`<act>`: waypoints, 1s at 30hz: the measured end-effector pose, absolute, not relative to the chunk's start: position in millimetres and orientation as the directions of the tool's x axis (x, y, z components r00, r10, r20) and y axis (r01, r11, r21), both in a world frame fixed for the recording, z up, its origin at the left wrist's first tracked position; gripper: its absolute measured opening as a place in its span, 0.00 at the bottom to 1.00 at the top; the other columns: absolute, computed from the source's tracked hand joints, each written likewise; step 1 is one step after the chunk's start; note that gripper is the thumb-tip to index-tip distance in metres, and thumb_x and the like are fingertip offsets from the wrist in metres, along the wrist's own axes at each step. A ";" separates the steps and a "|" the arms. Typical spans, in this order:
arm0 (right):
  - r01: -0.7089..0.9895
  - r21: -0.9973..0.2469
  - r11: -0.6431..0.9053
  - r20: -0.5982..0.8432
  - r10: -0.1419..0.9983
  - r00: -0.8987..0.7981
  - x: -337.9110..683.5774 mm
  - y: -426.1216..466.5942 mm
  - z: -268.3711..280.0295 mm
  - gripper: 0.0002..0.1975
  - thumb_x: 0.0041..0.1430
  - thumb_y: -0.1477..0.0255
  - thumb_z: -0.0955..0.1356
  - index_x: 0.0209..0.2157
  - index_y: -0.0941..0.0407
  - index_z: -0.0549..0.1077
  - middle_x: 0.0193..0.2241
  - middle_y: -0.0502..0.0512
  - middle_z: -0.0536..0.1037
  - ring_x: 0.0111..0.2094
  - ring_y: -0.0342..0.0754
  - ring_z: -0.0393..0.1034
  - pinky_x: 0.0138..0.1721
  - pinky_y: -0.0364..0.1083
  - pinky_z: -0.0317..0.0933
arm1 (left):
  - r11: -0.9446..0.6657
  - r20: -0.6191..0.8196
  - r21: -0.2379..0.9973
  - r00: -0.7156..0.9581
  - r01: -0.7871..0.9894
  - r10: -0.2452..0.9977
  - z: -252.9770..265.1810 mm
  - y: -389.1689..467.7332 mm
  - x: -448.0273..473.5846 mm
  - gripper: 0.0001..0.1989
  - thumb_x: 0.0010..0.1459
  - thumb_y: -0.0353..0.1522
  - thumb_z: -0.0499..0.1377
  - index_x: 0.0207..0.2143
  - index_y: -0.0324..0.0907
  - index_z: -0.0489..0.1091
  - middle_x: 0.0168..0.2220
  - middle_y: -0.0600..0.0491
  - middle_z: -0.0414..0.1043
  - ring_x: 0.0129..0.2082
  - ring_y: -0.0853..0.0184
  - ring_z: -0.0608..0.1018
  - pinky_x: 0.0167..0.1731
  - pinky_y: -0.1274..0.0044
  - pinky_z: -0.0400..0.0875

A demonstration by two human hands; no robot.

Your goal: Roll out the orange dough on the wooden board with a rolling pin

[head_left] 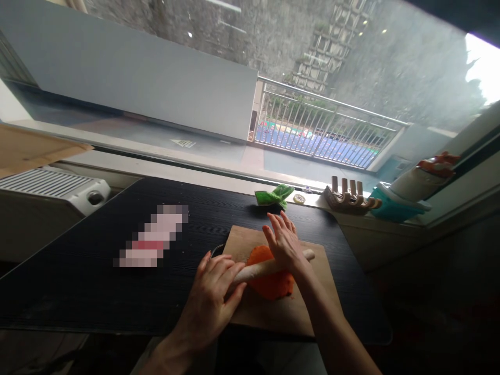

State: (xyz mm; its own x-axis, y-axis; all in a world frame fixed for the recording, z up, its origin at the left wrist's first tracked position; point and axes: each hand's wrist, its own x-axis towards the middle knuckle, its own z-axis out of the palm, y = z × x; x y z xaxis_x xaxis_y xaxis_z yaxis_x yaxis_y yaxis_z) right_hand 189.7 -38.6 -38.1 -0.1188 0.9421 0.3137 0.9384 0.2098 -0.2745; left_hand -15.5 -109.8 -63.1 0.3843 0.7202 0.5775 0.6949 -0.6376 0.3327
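Observation:
A pale wooden rolling pin (258,270) lies slantwise across a flattened piece of orange dough (269,287). Under the dough is a wooden cutting board (318,297). My left hand (214,284) is closed around the pin's left end, thumb on the near side. The palm of my right hand (287,245) rests on the pin towards its right end, with the fingers stretched out and apart. The pin's right tip sticks out past my right wrist. Part of the dough is hidden beneath the pin and my right hand.
The board sits on a black table (187,208). A green cloth-like item (275,197) lies at the far edge, beside a small round item (299,199). On the sill stand a brown rack (346,200) and a teal container (394,203). A blurred-out patch (156,234) covers something at left.

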 end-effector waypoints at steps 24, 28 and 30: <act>0.889 -0.148 0.434 0.289 0.879 -0.381 214.2 -110.4 -48.0 0.22 0.64 0.62 0.58 0.57 0.52 0.60 0.58 0.51 0.62 0.64 0.54 0.39 0.62 0.58 0.38 | -0.753 0.545 0.318 0.539 0.575 0.642 -60.3 -136.4 -16.0 0.16 0.56 0.29 0.57 0.48 0.48 0.67 0.38 0.55 0.72 0.47 0.64 0.71 0.58 0.62 0.53; 0.910 -0.236 0.340 0.302 0.916 -0.264 187.8 -44.5 -37.8 0.22 0.65 0.62 0.55 0.57 0.55 0.61 0.56 0.54 0.66 0.63 0.53 0.42 0.61 0.57 0.42 | -0.669 0.595 0.296 0.416 0.682 0.688 -62.0 -113.8 -18.4 0.15 0.58 0.28 0.55 0.48 0.45 0.67 0.39 0.54 0.73 0.47 0.62 0.71 0.57 0.59 0.51; 0.918 -0.266 0.293 0.285 0.934 -0.215 177.7 -22.1 -34.7 0.24 0.65 0.61 0.55 0.57 0.57 0.60 0.57 0.56 0.64 0.62 0.54 0.45 0.60 0.57 0.44 | -0.634 0.612 0.292 0.370 0.716 0.699 -60.9 -107.2 -20.0 0.14 0.58 0.28 0.55 0.47 0.45 0.68 0.38 0.54 0.72 0.46 0.62 0.71 0.56 0.57 0.51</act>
